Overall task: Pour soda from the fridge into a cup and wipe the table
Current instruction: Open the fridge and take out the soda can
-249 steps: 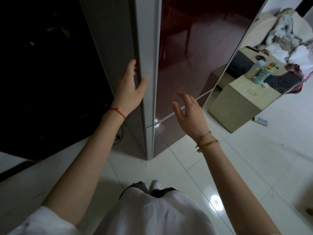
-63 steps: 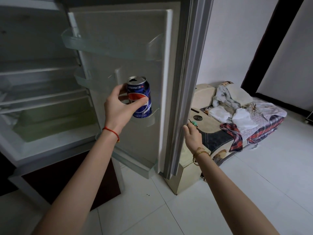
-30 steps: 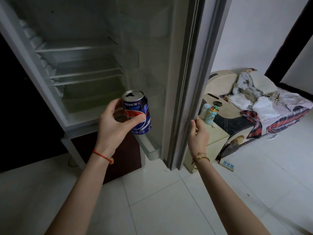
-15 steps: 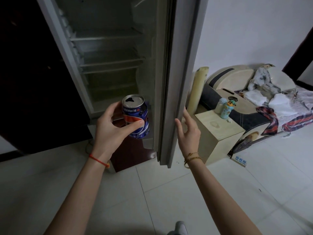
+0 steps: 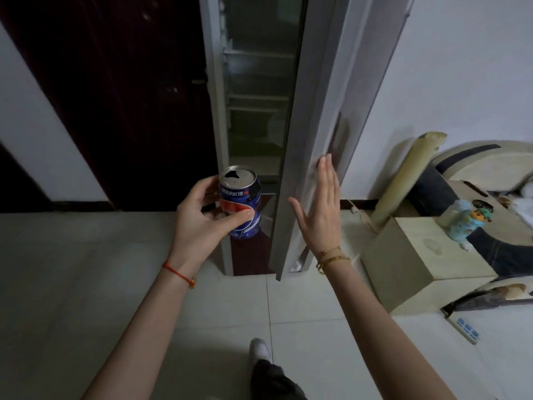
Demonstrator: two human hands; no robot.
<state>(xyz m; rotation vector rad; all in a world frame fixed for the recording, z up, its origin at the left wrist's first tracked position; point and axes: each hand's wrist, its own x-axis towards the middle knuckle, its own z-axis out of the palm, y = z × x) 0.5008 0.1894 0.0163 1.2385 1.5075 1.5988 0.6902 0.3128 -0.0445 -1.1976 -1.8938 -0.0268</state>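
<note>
Only a dim sliver of the fridge (image 5: 253, 90) interior shows past its nearly closed grey door (image 5: 314, 116); the shelves inside are hard to make out. The left hand (image 5: 199, 223) grips an upright blue metal can (image 5: 240, 203), its shiny top already opened, in front of that gap. The right hand (image 5: 320, 209) lies flat against the door's smooth edge, fingers straight.

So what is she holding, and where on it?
The left hand holds a blue soda can round its side. The right hand holds nothing, flat against the fridge door.
</note>
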